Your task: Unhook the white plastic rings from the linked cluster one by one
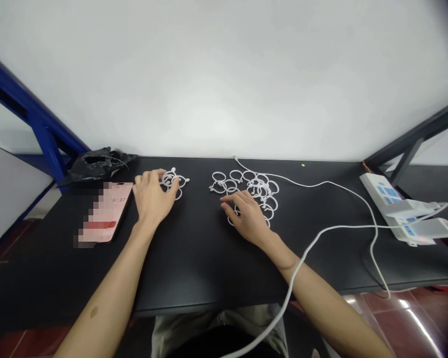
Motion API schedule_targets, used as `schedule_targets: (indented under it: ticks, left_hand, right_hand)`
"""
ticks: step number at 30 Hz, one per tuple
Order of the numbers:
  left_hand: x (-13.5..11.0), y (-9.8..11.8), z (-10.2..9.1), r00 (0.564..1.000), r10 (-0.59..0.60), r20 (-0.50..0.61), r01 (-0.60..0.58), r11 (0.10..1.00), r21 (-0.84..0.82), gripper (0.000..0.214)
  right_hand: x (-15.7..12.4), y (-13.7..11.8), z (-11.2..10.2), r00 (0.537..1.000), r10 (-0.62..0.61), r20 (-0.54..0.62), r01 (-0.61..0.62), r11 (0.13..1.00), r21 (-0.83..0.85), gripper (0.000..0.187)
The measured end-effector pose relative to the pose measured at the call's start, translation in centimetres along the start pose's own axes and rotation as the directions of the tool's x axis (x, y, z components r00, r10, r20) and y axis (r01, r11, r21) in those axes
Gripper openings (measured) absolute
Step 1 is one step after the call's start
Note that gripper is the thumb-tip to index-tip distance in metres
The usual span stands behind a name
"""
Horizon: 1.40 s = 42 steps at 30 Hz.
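My left hand (153, 195) curves round a small cluster of white plastic rings (178, 194) with little eyelets, resembling curtain rings. Its thumb and fingers are apart, with the rings lying between and beside them. To the right, a larger loose pile of the same white rings (272, 203) lies on the black table (194, 258). Over the near-left part of that pile is my right hand (248, 217), its fingers bent and a narrow gap showing between thumb and fingertips. Some rings are hidden beneath this hand.
A phone (115, 211), partly blurred out, lies left of my left hand. Behind it is a crumpled black plastic bag (97, 164). At right stands a white power strip (383, 191) with plugged-in adapters. A white cable (332, 228) crosses above my right forearm.
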<state>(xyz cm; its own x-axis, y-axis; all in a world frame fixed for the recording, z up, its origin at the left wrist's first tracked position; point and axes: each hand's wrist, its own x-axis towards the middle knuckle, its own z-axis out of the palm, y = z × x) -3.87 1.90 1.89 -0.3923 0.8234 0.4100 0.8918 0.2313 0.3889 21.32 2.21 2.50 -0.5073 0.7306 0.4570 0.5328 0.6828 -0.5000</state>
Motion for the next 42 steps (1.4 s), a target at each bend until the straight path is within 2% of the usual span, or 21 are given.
schedule_targets:
  ticks: [5, 14, 18, 22, 27, 33, 38, 42]
  left_hand:
    - [1.1, -0.5, 1.0, 0.998, -0.059, 0.034, 0.056, 0.995, 0.077, 0.043]
    - [1.9, -0.2, 1.9, 0.997, 0.009, 0.082, -0.015, 0.998, 0.069, 0.047]
    - [1.6, -0.2, 1.5, 0.998, -0.003, 0.056, 0.001, 0.999, 0.042, 0.05]
    - [1.0, 0.0, 0.5, 0.999, 0.008, 0.039, -0.009, 1.0, 0.007, 0.043]
    - [-0.5, 0.3, -0.4, 0.996, 0.085, 0.03, -0.084, 0.996, -0.019, 0.033]
    - [-1.8, 0.6, -0.4, 0.975, 0.219, 0.046, -0.218, 0.976, -0.026, 0.03]
    - [0.1, 1.1, 0.5, 0.966, 0.243, 0.088, -0.249, 0.966, 0.074, 0.04]
    - [2.4, 1.2, 1.6, 0.945, 0.247, 0.216, -0.28, 0.95, 0.136, 0.049]
  right_hand:
    - [0.0, 0.0, 0.1, 1.0, -0.016, -0.006, 0.016, 1.0, -0.002, 0.012]
    - [0.0, -0.2, -0.2, 1.0, 0.025, 0.014, -0.025, 1.0, 0.007, 0.014]
    - [0.1, -0.2, -0.3, 1.0, 0.014, 0.01, -0.014, 1.0, -0.006, 0.015]
    - [0.2, 0.2, -0.4, 1.0, 0.011, 0.014, -0.01, 0.997, -0.075, 0.015]
    - [0.1, 0.9, -0.3, 1.0, 0.008, -0.008, -0.01, 0.98, -0.198, 0.017]
    - [-0.1, 1.5, 0.1, 1.0, 0.004, -0.028, -0.011, 0.966, -0.26, 0.021]
    - [0.0, 1.5, 0.1, 1.0, -0.001, -0.022, -0.005, 0.964, -0.266, 0.023]
    - [0.0, 1.5, 0.1, 0.999, 0.018, -0.03, -0.025, 0.968, -0.248, 0.023]
